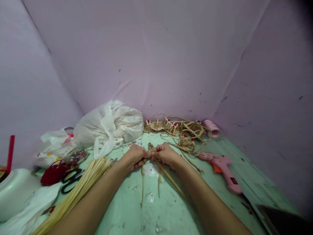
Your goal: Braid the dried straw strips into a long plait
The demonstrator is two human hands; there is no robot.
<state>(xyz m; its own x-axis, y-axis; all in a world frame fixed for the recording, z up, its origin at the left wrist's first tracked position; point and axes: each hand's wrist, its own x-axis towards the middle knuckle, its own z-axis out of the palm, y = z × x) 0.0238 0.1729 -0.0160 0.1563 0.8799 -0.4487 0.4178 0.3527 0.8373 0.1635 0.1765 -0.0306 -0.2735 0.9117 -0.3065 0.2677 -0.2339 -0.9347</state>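
Observation:
My left hand (pixel 137 156) and my right hand (pixel 164 154) meet at the middle of the table, fingers pinched close together. Between them is a piece of braided straw (pixel 151 146), its short knotted end sticking up past my fingertips. Loose straw strands (pixel 168 176) hang from it toward me, one below my left hand and others below my right. Both hands are closed on the straw; the exact point of the pinch is partly hidden by my fingers. A bundle of pale straw (pixel 80 192) lies beside my left forearm.
Woven straw pieces with red and white beads (pixel 174 129) lie along the back wall, near a pink thread spool (pixel 212 128). A pink glue gun (pixel 223 168) rests at right. At left are plastic bags (pixel 110 125), black-handled scissors (pixel 71 179), red yarn (pixel 55 173) and a white container (pixel 18 192).

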